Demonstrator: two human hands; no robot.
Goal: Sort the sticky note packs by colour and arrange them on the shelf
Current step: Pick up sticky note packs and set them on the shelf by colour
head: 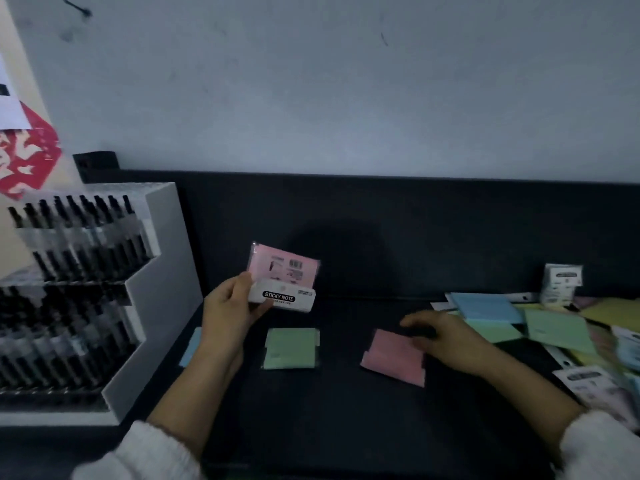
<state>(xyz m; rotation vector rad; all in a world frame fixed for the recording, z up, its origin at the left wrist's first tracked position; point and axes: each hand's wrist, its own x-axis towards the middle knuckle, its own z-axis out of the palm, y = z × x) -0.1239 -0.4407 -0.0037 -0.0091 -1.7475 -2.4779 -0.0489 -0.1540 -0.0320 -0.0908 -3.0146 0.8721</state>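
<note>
Holding a pink sticky note pack [284, 268] up above the dark shelf [346, 427], the left hand [230, 308] pinches it at its lower left corner. The thumb lies on the front and the fingers curl behind. This raised pack shows its printed back with barcodes, and a white header card [282, 297] reading "STICKY NOTE" is folded across its lower edge.

The right hand [446, 336] reaches leftward low over the shelf with its fingers stretched out and holding nothing. The fingertips are blurred. The hand covers the upper right corner of a second pink pack [391, 358] that lies flat on the shelf, but whether it presses on the pack or only hovers over it cannot be told.

Left of that flat pink one, well apart from it, a green pack [291, 348] lies flat below the raised pack. Further left a light-blue pack [192, 344] lies beside the left forearm, partly hidden by it.

At the right end of the shelf sits a loose heap of packs. A blue one [485, 306] rests on top toward the back, a larger green one [557, 329] is beside it, and yellow ones [613, 311] are near the edge of view. Behind the heap a small stack of white-labelled packs [562, 284] stands upright against the shelf's dark back panel.

On the left stands a white stepped display rack [162, 271] filled with rows of black pens [69, 289]. A red paper-cut decoration [27, 157] hangs on the side wall above it. Both wrists come out of fuzzy white sleeves [149, 452].
</note>
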